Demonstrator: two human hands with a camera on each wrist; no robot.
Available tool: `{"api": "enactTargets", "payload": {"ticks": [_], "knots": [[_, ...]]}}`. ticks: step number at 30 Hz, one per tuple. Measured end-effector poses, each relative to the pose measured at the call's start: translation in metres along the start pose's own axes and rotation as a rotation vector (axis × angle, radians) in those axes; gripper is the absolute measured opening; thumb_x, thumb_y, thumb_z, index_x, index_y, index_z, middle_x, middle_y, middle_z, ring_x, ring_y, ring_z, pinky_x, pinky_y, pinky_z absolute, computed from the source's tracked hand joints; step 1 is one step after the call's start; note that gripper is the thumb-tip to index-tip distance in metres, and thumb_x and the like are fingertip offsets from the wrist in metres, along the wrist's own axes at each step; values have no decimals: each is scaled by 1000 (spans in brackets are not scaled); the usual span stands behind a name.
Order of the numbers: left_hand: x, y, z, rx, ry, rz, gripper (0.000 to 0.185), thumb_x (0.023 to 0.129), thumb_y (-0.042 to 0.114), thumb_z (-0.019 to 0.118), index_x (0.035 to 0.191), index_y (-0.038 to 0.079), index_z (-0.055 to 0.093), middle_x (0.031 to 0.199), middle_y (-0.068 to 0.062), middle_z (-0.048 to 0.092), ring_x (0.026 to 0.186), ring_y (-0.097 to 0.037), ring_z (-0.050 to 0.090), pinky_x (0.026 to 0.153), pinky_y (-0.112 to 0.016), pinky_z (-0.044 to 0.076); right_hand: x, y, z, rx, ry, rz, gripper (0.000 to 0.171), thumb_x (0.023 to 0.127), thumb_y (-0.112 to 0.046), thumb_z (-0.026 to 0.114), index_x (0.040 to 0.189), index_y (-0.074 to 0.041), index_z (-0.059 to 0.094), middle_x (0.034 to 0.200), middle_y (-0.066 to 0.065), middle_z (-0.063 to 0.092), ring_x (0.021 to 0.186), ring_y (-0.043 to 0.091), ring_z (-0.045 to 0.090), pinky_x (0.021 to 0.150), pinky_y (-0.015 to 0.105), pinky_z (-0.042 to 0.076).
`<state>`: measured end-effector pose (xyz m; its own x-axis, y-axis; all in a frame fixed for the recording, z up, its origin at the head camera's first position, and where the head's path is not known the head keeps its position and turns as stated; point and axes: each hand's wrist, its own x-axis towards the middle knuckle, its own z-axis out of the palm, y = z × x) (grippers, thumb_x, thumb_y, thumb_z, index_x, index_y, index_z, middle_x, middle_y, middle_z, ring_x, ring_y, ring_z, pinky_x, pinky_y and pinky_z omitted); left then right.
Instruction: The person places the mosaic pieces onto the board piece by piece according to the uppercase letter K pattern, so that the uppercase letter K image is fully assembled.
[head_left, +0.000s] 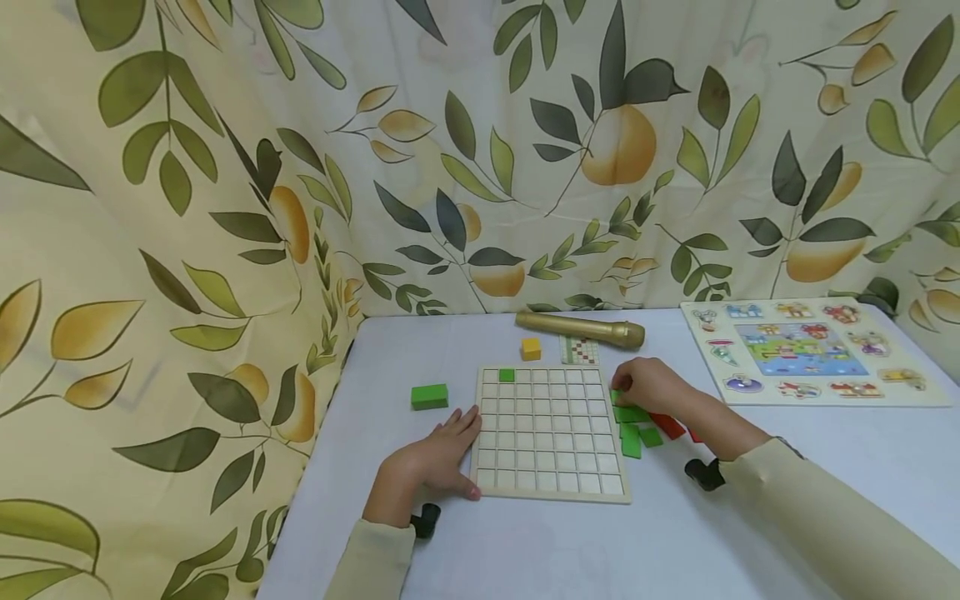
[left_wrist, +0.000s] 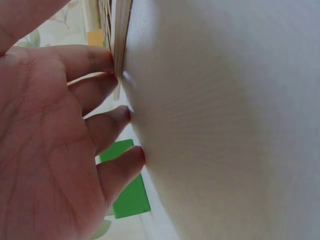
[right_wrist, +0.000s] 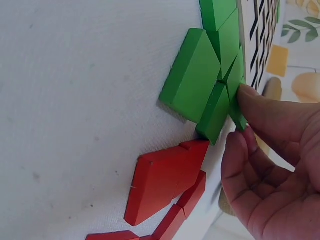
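Note:
A white wooden grid board (head_left: 551, 433) lies flat in front of me, one green square tile (head_left: 507, 376) in its top row. My left hand (head_left: 438, 454) rests at the board's left edge, fingers extended and fingertips touching the table and the rim. Beyond the board's right edge, my right hand (head_left: 654, 385) pinches a thin green tile (right_wrist: 236, 95) between thumb and fingers, tilted above other green tiles (right_wrist: 192, 75). Several red tiles (right_wrist: 167, 175) lie beside the green ones, partly hidden by my right forearm in the head view.
A green block (head_left: 429, 397) stands left of the board. Behind it are a yellow cube (head_left: 531, 349), a small patterned card (head_left: 580, 350) and a gold microphone (head_left: 581, 328). A picture puzzle board (head_left: 810, 350) lies far right. A patterned curtain (head_left: 450, 167) hangs behind the table.

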<state>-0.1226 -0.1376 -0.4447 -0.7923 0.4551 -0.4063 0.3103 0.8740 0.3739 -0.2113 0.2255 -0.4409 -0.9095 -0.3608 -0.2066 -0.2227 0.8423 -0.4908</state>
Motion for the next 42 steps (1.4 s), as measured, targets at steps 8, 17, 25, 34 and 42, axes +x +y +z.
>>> {"api": "enactTargets", "payload": {"ticks": [8,17,25,34,42], "knots": [[2,0,0,-2,-6,-1,113,74,37,90,160,7,22,169,-3,9,155,-26,5,122,-46,18,2,3,-3,31,1,-4,11,83,-2,78,91,-7,73,82,2,64,78,21,55,72,36,49],[1,0,1,-12,-1,9,113,74,36,90,160,6,23,169,-4,10,154,-27,5,121,-48,19,6,-7,-18,82,40,-57,5,86,0,74,89,-4,75,76,1,65,71,18,55,64,32,47],[0,-3,3,-19,-1,32,113,74,37,89,160,4,23,169,-5,9,154,-27,5,122,-48,18,19,-25,-23,109,65,-105,5,88,-3,74,92,0,75,71,5,66,62,14,56,60,32,48],[4,-2,3,-13,11,21,114,73,38,90,160,6,23,169,-3,9,155,-25,5,122,-48,18,36,-46,-17,134,87,-98,5,90,-5,74,95,-4,74,77,2,68,67,16,60,62,32,48],[3,-2,4,-16,7,7,113,72,37,91,159,6,26,169,-4,11,154,-27,6,121,-49,19,50,-64,-4,191,108,-171,4,90,-4,74,93,-3,75,85,3,71,73,15,63,66,32,52]]}}
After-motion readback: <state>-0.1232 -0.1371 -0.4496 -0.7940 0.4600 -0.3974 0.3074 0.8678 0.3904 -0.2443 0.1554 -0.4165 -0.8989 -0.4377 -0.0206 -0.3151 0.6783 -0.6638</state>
